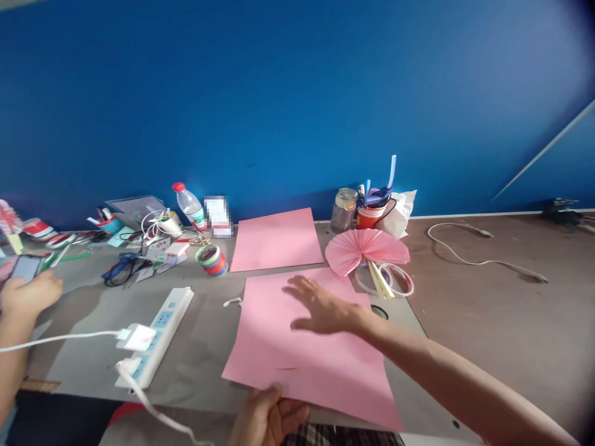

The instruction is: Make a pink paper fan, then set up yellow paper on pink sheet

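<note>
A large sheet of pink paper [316,365] lies on the table in front of me, its near edge overhanging the table's front. My right hand [320,306], fingers spread, reaches in from the right and is over the upper part of the sheet. At the near edge, my left hand [269,415] has its thumb at the paper and its fingers curled below, pinching that edge. A second pink sheet [279,238] lies flat farther back. Beside it, to the right, a pleated pink paper fan [367,248] rests by rolls of tape [397,279].
To the left lies a white power strip [160,334] with plugged-in cables. A bottle [190,207], stacked tape rolls [212,260] and a jar [344,210] stand toward the wall. Another person's hand [32,291] holds a phone at far left. A white cable [465,254] lies right.
</note>
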### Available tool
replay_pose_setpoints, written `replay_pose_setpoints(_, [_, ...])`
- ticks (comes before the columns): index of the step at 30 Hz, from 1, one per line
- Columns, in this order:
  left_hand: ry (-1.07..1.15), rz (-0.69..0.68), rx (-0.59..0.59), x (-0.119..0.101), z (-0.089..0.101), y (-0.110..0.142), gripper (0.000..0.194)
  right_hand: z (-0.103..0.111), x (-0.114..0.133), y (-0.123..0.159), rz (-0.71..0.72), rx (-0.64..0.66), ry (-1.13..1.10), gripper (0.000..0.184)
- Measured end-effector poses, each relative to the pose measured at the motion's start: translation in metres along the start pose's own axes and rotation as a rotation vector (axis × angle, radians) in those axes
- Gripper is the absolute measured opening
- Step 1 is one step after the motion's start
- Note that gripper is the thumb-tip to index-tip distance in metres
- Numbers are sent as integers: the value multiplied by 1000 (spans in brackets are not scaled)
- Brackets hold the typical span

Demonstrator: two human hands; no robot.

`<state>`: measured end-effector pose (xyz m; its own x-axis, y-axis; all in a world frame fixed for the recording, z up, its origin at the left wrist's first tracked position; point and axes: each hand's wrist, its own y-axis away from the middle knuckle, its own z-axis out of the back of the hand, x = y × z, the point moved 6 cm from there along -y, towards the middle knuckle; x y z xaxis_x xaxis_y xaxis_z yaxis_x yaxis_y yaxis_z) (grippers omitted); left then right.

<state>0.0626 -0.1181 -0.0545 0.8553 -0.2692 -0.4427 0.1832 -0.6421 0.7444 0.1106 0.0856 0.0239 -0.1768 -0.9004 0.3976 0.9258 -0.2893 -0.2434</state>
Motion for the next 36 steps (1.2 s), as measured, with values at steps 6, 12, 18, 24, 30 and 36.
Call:
replay_pose_setpoints(6, [12,-56,-90,2,3,-7,35,-3,48,41,70,-15,90,72])
replay_pose_setpoints(12, [15,-119,-90,0,6,-8,36,76,-43,60,-307,-344,333,32])
replay_pose_setpoints(18, [74,-112,-25,-6,-9,-10,23,98,-135,57,-550,-44,668,27])
replay_pose_setpoints(24, [87,-145,-75,-10,-14,-14,20,94,-147,40,-502,122,736,22])
replay_pose_setpoints(30, [68,-122,-67,-8,-13,-16,13,113,-146,33,-459,56,738,23])
replay_pose_setpoints(36, [85,-136,-20,-6,-17,-16,20,142,-131,34,-415,-267,647,25])
